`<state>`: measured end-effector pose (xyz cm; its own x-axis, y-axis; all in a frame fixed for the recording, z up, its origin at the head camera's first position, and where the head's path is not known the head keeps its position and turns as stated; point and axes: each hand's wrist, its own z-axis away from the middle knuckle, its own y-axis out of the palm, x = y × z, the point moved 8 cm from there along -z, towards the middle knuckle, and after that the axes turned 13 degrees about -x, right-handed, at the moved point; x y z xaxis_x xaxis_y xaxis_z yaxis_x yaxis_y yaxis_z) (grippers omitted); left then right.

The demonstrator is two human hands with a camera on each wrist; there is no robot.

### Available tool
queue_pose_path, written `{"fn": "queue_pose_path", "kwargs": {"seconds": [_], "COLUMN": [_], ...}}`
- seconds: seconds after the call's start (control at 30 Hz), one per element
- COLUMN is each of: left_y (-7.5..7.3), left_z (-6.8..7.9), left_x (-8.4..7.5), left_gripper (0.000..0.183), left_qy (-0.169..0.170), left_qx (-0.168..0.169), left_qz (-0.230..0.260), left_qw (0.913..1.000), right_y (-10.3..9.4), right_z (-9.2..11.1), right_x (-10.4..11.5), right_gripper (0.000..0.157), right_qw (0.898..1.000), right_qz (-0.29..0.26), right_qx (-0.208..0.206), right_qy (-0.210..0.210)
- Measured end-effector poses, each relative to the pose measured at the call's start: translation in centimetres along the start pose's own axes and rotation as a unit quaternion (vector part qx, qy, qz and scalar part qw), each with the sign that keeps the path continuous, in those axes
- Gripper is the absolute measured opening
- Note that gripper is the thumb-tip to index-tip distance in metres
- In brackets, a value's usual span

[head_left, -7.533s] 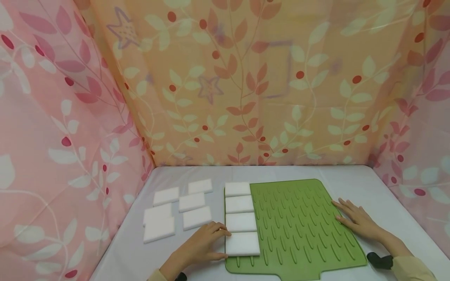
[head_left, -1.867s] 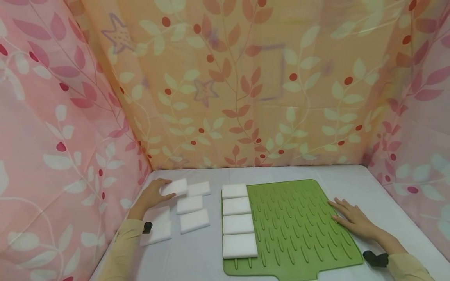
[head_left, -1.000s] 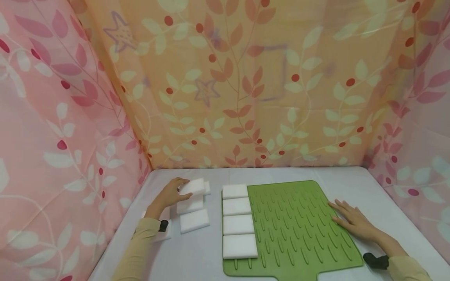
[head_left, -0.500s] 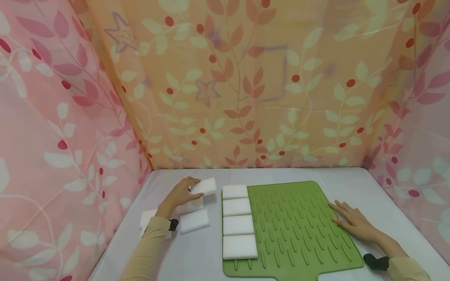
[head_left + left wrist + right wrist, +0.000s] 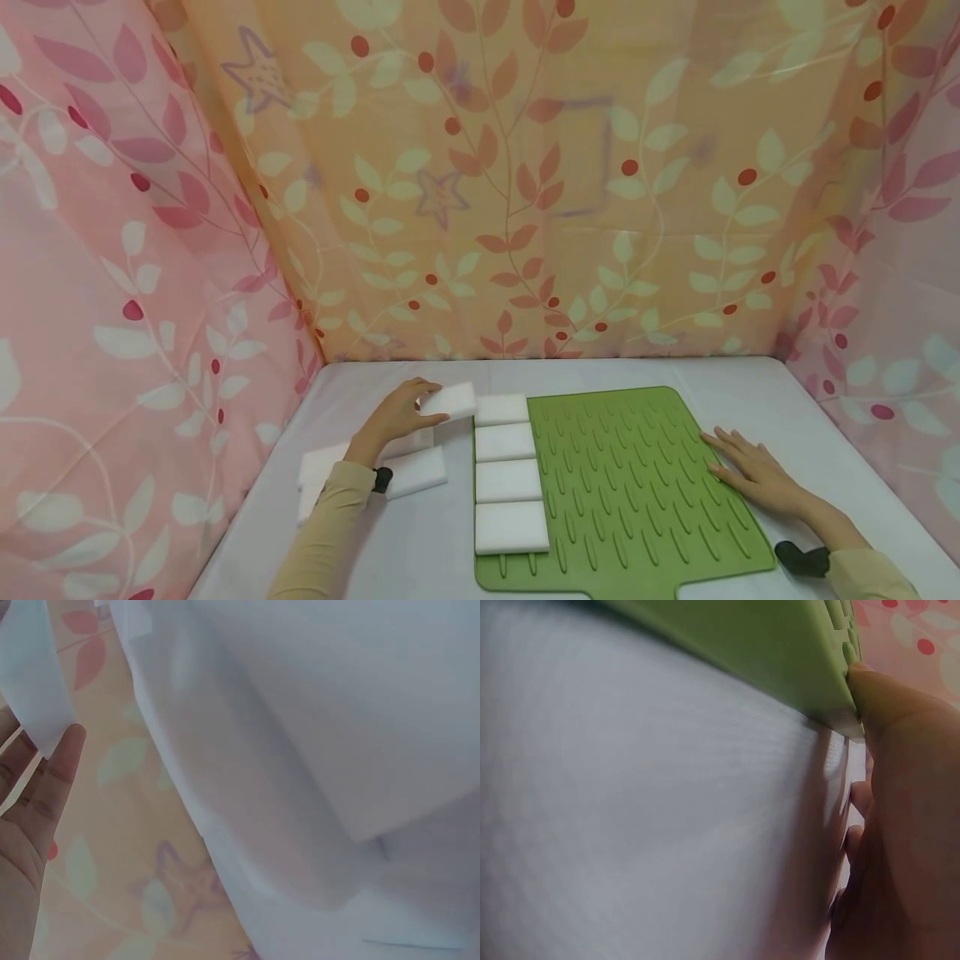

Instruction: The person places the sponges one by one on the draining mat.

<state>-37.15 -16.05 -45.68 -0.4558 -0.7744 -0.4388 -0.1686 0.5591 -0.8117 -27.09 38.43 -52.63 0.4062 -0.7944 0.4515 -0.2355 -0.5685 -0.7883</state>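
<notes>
In the head view my left hand (image 5: 393, 417) pinches a white rectangular sponge (image 5: 453, 401) between thumb and fingers. The sponge's right edge comes right up to the farthest block of a column of white sponges (image 5: 512, 527) along the left side of a green ridged mat (image 5: 637, 475). My right hand (image 5: 757, 475) rests with extended fingers at the mat's right edge. In the left wrist view the fingers support the held sponge (image 5: 34, 682) at the frame's left side. The right wrist view has my thumb on the mat's edge (image 5: 742, 645).
Left of the mat, more white sponges lie on the white-covered table (image 5: 442, 550): one flat sponge (image 5: 420, 471) under my wrist, others (image 5: 321, 463) partly hidden by my left forearm. A patterned curtain (image 5: 525, 208) closes off the back and sides.
My left hand has lifted a sponge from the far left group and carried it rightward to the mat's far left corner. The column and my right hand have stayed put.
</notes>
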Motion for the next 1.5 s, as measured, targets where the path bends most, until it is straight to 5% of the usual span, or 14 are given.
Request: {"fn": "queue_pose_path", "kwargs": {"seconds": [0.63, 1.23, 1.5], "left_y": [1.5, 3.7, 4.8], "left_z": [-1.1, -2.7, -3.4], "left_x": [-2.2, -5.5, -7.3], "left_gripper": [0.064, 0.063, 0.063], "left_qy": [0.018, 0.089, 0.102], "left_qx": [0.004, -0.017, -0.001], "left_qz": [-0.006, -0.051, -0.056], "left_qw": [0.9998, 0.9946, 0.9932], "right_y": [0.2, 0.4, 0.4], "right_z": [0.1, 0.1, 0.1], "right_x": [-0.4, -0.4, -0.5], "right_gripper": [0.054, 0.054, 0.054], "right_qw": [1.0, 1.0, 1.0], "right_qz": [0.001, 0.0, 0.0], "right_qx": [0.002, 0.006, 0.009], "right_qy": [-0.002, 0.004, 0.007]}}
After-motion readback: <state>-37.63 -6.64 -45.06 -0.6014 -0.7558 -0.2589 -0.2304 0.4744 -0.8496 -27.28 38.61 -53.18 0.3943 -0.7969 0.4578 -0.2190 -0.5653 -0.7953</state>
